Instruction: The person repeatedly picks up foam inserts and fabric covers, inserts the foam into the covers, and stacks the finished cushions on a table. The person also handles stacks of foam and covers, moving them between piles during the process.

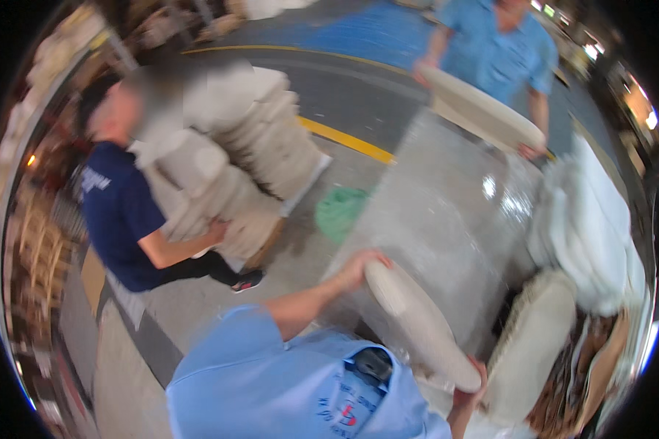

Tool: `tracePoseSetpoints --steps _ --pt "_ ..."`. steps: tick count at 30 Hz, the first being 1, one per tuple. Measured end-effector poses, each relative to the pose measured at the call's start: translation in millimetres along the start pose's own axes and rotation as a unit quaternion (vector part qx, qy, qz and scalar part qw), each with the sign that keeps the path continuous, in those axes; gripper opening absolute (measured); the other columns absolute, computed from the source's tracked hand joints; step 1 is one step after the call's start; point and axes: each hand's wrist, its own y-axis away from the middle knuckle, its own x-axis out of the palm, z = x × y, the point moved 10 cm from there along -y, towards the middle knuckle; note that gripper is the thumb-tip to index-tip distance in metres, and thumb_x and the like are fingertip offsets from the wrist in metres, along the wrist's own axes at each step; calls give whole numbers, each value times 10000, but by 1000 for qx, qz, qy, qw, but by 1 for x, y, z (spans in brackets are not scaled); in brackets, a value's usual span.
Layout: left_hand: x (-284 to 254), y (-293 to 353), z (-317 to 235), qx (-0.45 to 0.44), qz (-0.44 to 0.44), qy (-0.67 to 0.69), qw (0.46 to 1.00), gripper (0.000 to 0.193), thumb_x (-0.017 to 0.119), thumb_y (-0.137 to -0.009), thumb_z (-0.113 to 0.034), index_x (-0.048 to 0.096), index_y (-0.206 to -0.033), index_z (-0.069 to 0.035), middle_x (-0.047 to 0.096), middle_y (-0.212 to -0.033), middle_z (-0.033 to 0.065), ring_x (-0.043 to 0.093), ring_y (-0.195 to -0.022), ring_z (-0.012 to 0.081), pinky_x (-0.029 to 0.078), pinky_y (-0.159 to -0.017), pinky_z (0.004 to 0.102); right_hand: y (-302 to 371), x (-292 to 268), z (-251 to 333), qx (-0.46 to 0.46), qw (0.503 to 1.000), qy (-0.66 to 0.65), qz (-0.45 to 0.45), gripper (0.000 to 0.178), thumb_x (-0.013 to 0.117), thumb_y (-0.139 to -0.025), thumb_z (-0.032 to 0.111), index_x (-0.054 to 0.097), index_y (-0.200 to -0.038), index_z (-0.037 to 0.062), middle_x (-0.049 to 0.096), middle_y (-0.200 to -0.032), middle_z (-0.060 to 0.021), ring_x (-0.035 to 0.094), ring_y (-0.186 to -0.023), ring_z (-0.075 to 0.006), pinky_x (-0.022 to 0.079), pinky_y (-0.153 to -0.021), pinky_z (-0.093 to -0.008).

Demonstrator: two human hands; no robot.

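I hold a long beige cushion (421, 318) by its two ends, tilted on edge at the near side of a table covered in clear plastic (425, 197). My left hand (365, 268) grips its upper left end, with the thumb side showing. At the lower right end my right hand (471, 382) is wrapped round the corner, its fingers partly hidden. Across the table a co-worker in a light blue shirt holds a similar beige cushion (483, 110) with both hands. Close by my right hand stands another beige cushion (532, 344) with a gathered edge.
Tall stacks of beige cushions (260, 124) stand at the left, where a person in a navy shirt (124, 208) touches one. White padded pieces (589, 227) are piled at the right, above folded brown cardboard (582, 373). A green plastic bag (340, 212) lies on the floor beside the table.
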Motion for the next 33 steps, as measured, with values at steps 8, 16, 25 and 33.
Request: tracePoseSetpoints --steps 8,16,25,33 --pt "36 -8 23 -179 217 -561 779 506 792 -859 -402 750 -1201 -32 736 -1197 212 661 -1226 343 498 -1067 458 -62 42 23 -59 786 615 26 379 771 -921 281 706 -1165 -1 735 -985 -163 701 -1001 -302 559 -923 -444" --pt "124 -16 75 -186 399 -708 552 614 795 -862 -410 707 -1338 -33 559 -1468 265 513 -1389 423 424 -1156 507 -72 128 -26 -195 545 799 162 283 770 -899 265 726 -1081 53 713 -922 -216 688 -984 -409 539 -861 -471" --pt "133 -8 73 -63 366 -706 603 556 805 -827 -238 679 -1321 -17 561 -1421 248 485 -1390 407 415 -1133 536 -64 147 -43 -195 431 861 187 189 699 -935 166 628 -999 3 702 -938 -227 690 -904 -423 534 -797 -504" --pt "124 -20 68 -7 278 -701 656 437 797 -824 -250 745 -1175 4 646 -1305 252 598 -1254 410 453 -1071 548 -70 140 -22 -210 601 769 56 149 602 -1010 130 565 -1069 -1 680 -940 -262 648 -931 -492 495 -807 -550"
